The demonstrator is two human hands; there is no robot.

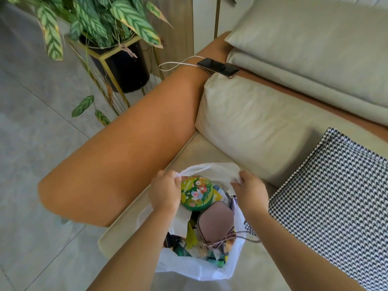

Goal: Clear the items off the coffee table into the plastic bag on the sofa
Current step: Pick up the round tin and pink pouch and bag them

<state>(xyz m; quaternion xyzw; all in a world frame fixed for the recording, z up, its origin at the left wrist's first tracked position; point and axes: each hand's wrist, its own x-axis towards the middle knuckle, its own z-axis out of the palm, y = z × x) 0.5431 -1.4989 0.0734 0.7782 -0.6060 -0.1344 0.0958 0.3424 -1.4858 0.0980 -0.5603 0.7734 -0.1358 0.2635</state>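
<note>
Here, both hands' fingers pinch the plastic bag rim — opposite sides.

Low in the frame's centre, a white plastic bag sits open on the pale sofa seat. The left hand pinches the bag's rim on one side, and the right hand pinches it on the other. Inside lie a round green tin with a floral lid, a mauve pouch with cords, and what look like crumpled wrappers beneath. A houndstooth cushion fills the lower right. At upper centre a phone on a white cable rests on the orange armrest; a potted plant stands at upper left.
</note>
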